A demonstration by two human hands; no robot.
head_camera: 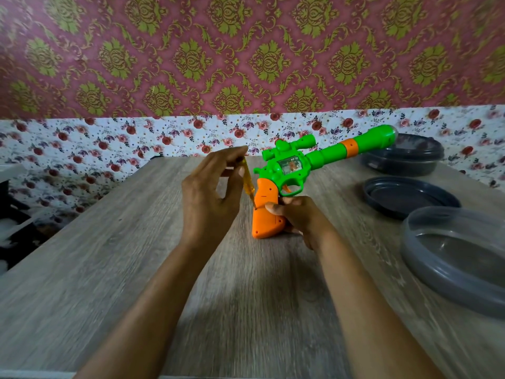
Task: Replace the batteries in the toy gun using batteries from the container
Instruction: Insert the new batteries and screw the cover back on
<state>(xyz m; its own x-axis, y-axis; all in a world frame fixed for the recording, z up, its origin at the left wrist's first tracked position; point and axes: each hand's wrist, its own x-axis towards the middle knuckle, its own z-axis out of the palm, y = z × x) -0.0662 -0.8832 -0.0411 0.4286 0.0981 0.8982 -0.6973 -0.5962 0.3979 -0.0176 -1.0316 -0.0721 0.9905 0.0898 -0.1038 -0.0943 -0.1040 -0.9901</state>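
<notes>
A green toy gun (322,157) with an orange grip (266,212) stands on its grip's butt on the wooden table (109,255), barrel pointing up to the right. My right hand (297,217) grips the orange grip from the right side, thumb across its face. My left hand (210,192) pinches the top of a yellow screwdriver (248,181). The screwdriver's tip touches the left edge of the grip. No batteries are visible.
At the right stand a dark round container (404,160), a dark lid (410,196) in front of it, and a translucent grey lid or bowl (459,258) nearest me. A patterned wall runs behind the table. The table's left edge drops off to dark objects.
</notes>
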